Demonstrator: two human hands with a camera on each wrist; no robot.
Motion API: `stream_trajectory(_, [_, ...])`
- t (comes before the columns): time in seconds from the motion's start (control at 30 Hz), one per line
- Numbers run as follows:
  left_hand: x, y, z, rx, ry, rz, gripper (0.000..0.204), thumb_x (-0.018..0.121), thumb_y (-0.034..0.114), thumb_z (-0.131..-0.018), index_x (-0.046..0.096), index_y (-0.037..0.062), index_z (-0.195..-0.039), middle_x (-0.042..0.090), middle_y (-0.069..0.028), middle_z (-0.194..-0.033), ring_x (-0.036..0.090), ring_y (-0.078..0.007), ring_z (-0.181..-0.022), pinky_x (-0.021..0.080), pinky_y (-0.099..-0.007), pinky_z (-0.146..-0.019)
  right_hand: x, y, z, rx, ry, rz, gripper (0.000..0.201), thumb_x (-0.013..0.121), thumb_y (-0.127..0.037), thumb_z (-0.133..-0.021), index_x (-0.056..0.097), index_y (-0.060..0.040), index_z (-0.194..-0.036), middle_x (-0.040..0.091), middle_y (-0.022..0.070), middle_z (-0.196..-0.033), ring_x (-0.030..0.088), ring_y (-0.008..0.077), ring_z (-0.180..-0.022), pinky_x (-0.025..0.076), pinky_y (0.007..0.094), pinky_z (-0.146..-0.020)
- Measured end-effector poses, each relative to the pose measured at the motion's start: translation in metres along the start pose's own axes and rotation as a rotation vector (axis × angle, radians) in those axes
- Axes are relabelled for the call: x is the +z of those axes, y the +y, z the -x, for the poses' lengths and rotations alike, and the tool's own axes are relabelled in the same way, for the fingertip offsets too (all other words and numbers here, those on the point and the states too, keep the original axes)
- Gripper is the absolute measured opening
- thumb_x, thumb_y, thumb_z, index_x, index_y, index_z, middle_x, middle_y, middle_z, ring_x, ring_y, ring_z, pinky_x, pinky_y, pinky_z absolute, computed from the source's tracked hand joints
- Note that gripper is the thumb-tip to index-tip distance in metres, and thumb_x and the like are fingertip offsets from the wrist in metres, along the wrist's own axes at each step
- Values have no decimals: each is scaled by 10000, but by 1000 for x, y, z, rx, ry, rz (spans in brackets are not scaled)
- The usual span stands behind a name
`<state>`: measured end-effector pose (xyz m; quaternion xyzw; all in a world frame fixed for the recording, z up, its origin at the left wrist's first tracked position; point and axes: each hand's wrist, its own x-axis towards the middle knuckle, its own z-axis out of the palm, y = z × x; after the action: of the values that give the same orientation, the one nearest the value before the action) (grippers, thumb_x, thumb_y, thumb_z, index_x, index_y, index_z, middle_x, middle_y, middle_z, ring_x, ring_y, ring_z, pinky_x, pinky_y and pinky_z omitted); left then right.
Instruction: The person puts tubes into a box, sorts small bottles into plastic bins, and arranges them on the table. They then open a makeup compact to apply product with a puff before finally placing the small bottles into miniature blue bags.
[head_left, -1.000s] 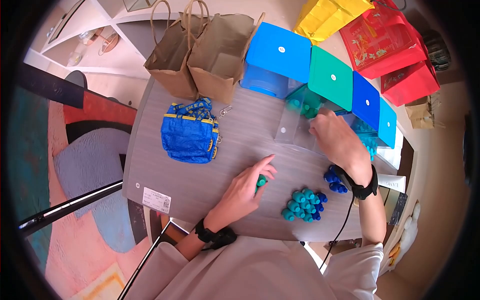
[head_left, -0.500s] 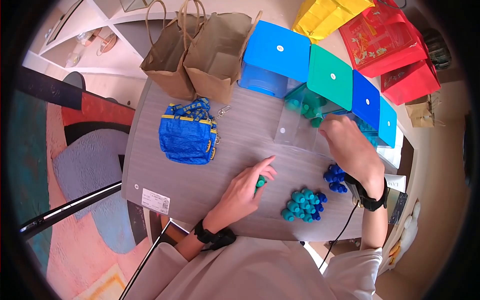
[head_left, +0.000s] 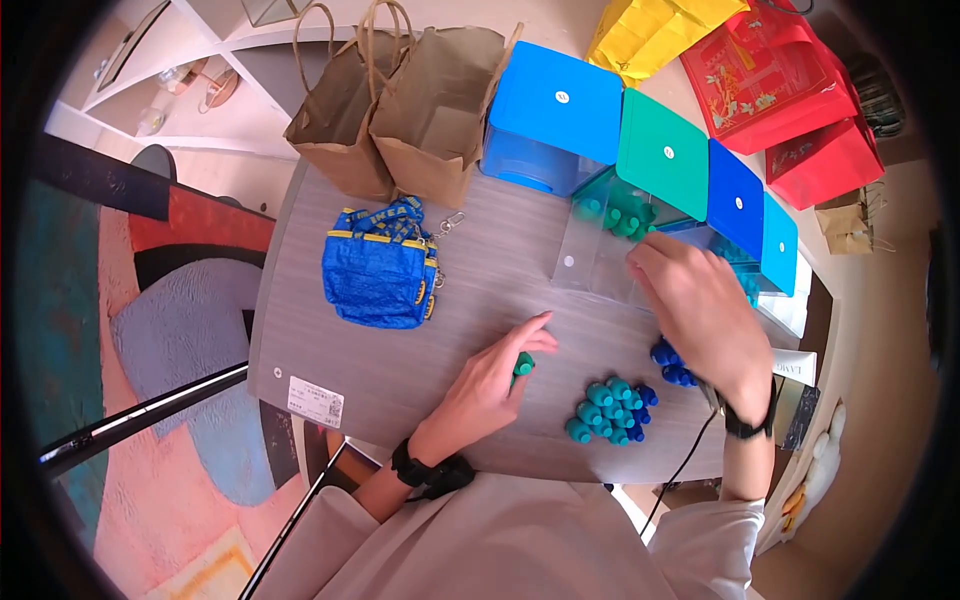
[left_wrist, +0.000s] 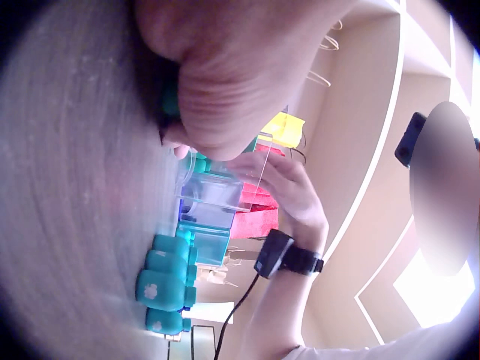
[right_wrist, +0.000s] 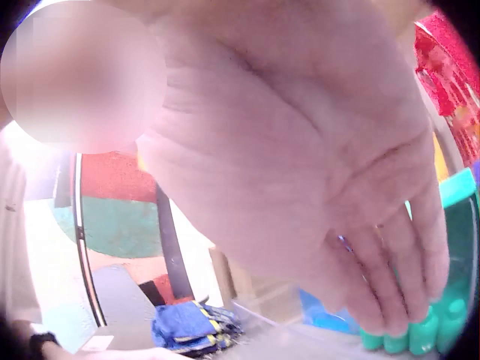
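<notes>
My left hand rests on the table with a small green bottle held between thumb and fingers. Most of that bottle is hidden by the hand. My right hand is at the front of a clear box with a green lid, above its lowered clear flap. Several green bottles stand inside, and in the right wrist view the extended fingertips overlap them, the palm bare. Near my body, teal bottles stand grouped beside dark blue bottles.
Boxes with a light blue lid, a dark blue lid and a teal lid flank the green one. Brown paper bags and a blue pouch are at the left. Red bags stand behind; a cable trails from my right wrist.
My right hand has drawn back slightly from the box toward the right and my body. More green bottles show in the box. The left hand stays with its bottle.
</notes>
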<state>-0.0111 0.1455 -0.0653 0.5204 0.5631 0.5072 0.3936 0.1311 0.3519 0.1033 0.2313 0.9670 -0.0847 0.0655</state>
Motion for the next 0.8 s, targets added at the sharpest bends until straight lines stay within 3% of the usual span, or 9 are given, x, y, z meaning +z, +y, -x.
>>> stream_trajectory(0.03, [1, -2, 1, 1, -13, 26, 836, 644, -209, -899, 379, 35, -1653, 718, -159, -1373, 703, -303, -1324, 568, -404, -1056, -13, -20, 4, 14, 80, -62, 104, 648, -6, -860, 661, 26, -958, 675, 196, -986, 698, 401, -953, 579, 488, -787])
stream_trajectory(0.1, [-1, 0, 1, -16, -42, 28, 860, 659, -194, -905, 346, 40, -1671, 671, -174, -1446, 674, -311, -1369, 564, -410, -1068, -13, -41, 17, -192, 204, -156, 210, 681, -18, -814, 680, 21, -1020, 673, 165, -1012, 713, 353, -915, 599, 444, -728])
stream_trajectory(0.23, [-4, 3, -1, -27, -99, 119, 957, 694, -165, -891, 251, 47, -1713, 517, -223, -1613, 617, -342, -1444, 555, -428, -1099, 26, -79, 35, -328, 12, -201, 298, 727, -48, -768, 687, 17, -1056, 644, 150, -1096, 705, 276, -938, 611, 400, -737])
stream_trajectory(0.3, [-4, -1, 1, -22, -96, 121, 1004, 704, -170, -863, 229, 51, -1720, 483, -235, -1629, 595, -358, -1463, 541, -442, -1124, 56, -85, 36, -317, -107, -54, 375, 734, -39, -765, 680, 30, -1130, 610, 133, -1080, 691, 282, -986, 616, 397, -741])
stream_trajectory(0.33, [-5, -2, 3, -18, -86, 123, 1052, 714, -176, -835, 207, 54, -1728, 450, -247, -1645, 574, -374, -1481, 527, -456, -1149, 62, -85, 34, -298, -146, -70, 383, 724, -18, -759, 668, 27, -1135, 616, 139, -1162, 689, 280, -1044, 627, 398, -746])
stream_trajectory(0.47, [-3, 1, 16, -31, -14, 88, 1092, 710, -198, -798, 195, 50, -1729, 405, -255, -1661, 494, -397, -1538, 462, -493, -1225, 81, -82, 32, -314, -140, -147, 397, 723, -13, -758, 676, 18, -1151, 627, 143, -1181, 686, 283, -1065, 643, 395, -760])
stream_trajectory(0.57, [-2, 3, 31, -43, 58, 43, 1033, 609, -241, -791, 235, 28, -1716, 372, -273, -1658, 408, -461, -1558, 436, -491, -1225, 92, -85, 34, -373, -79, -175, 409, 724, -31, -764, 686, 9, -1169, 636, 140, -1194, 678, 276, -1096, 658, 386, -781])
stream_trajectory(0.63, [-5, 7, 38, -34, 98, -39, 1031, 636, -224, -785, 243, 16, -1707, 357, -283, -1658, 391, -490, -1552, 425, -500, -1232, 102, -91, 33, -413, 6, -156, 400, 727, -53, -774, 700, -2, -1170, 638, 130, -1182, 668, 265, -1113, 657, 364, -807])
stream_trajectory(0.8, [-15, -2, 50, -3, 117, -140, 1061, 776, -122, -778, 267, 21, -1697, 361, -271, -1659, 400, -481, -1512, 433, -513, -1219, 110, -98, 26, -514, -22, -107, 326, 738, -64, -765, 705, 7, -1081, 636, 101, -1096, 641, 230, -1051, 647, 331, -822])
